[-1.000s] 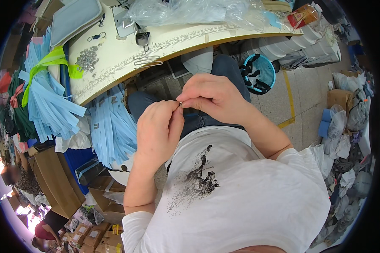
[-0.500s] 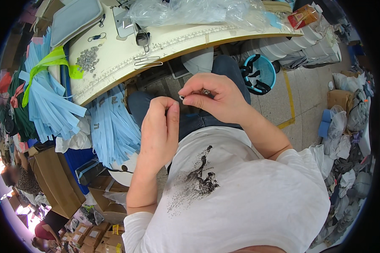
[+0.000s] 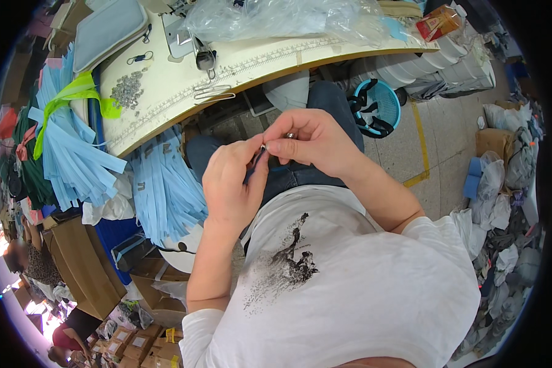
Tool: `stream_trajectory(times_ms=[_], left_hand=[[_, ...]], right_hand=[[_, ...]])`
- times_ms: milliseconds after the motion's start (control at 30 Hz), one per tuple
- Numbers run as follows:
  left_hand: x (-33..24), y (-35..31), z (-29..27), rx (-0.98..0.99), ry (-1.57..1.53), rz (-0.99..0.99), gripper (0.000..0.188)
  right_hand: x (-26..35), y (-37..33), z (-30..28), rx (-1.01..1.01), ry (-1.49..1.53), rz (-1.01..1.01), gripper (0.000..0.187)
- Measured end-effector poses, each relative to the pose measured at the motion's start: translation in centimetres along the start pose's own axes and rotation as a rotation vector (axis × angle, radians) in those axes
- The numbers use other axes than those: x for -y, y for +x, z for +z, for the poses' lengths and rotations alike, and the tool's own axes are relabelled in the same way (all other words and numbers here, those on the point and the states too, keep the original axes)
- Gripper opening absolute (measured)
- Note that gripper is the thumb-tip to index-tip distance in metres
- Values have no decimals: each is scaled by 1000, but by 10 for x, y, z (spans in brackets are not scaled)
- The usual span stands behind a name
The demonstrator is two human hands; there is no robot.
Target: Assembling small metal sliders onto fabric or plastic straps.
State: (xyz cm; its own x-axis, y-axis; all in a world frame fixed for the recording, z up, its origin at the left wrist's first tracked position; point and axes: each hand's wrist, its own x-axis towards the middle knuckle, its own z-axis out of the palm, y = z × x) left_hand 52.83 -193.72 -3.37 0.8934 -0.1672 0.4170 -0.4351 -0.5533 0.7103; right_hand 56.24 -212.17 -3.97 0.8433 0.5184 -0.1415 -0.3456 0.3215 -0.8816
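Shiny metal piece; glossy clear plastic sheeting; matt cloth-like blue strips

loose pieces lie on the table, left of the bag, with the basket right of the right leg

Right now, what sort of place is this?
Probably a small sewing or accessories workshop: a heap of small silvery pieces on the worktable, bundled light-blue strips hanging below its edge.
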Motion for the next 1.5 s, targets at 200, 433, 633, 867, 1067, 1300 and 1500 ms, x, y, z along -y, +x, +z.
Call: stream_trajectory(times_ms=[200, 433, 633, 867, 1067, 1300, 1500], left_hand=[[4, 0, 1, -137, 41, 117, 27], [2, -1, 2, -109, -30, -58, 24], [6, -2, 0, -9, 98, -90, 25], [0, -1, 1, -18, -137, -151, 23], [0, -6, -4, 51, -791, -488, 16], [-4, -6, 2, -60, -770, -527, 13], [-1, -10, 2, -58, -707, -483, 16]], right_hand=[[-3, 3, 2, -123, -65, -79, 13], [-11, 4, 2, 2, -124, -351, 12], [8, -1, 11, 114, -618, -497, 13], [4, 4, 5, 5, -655, -560, 12], [2, 3, 6, -111, -517, -440, 13], [-5, 1, 4, -116, -558, -465, 19], [2, 3, 5, -37, -221, -211, 19]])
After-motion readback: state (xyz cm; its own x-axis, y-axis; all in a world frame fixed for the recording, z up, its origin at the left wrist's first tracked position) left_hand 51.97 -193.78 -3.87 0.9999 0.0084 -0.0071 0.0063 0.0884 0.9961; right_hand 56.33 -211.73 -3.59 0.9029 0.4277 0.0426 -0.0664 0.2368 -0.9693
